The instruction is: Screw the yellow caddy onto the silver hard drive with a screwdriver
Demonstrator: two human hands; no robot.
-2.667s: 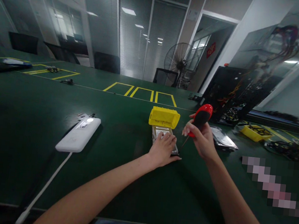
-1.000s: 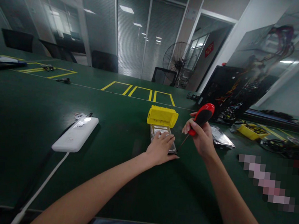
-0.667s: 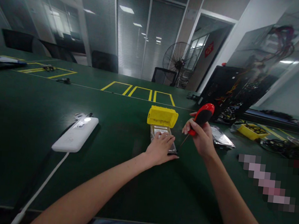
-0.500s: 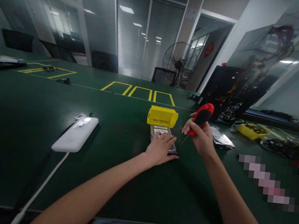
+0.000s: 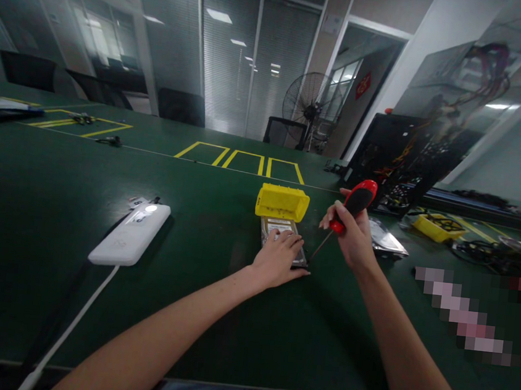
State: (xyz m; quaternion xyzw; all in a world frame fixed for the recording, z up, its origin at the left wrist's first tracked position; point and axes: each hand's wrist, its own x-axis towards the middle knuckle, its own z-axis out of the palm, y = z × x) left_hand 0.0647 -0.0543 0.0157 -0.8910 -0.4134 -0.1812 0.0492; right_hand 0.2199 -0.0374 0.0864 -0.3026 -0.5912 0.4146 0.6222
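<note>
My left hand lies flat across a hard drive, fingers stretched out over its label and thumb extended along its near end. The hand covers much of the drive. In my right hand is a screwdriver with a red and black handle, held at a slant. Its thin shaft points down and left, and the tip is at the drive's near right corner. Whether the tip touches a screw is too small to tell. Just behind the drive stands a yellow bin, its open side facing me.
A white power bank with a cable lies at left. To the right are another hard drive, a yellow bin with dark parts, and tangled cables. An open computer case stands behind them. Yellow tape marks the green table.
The screwdriver handle has tipped slightly to the right along with my right hand, its tip staying by the drive's corner. My left hand keeps its place on the drive.
</note>
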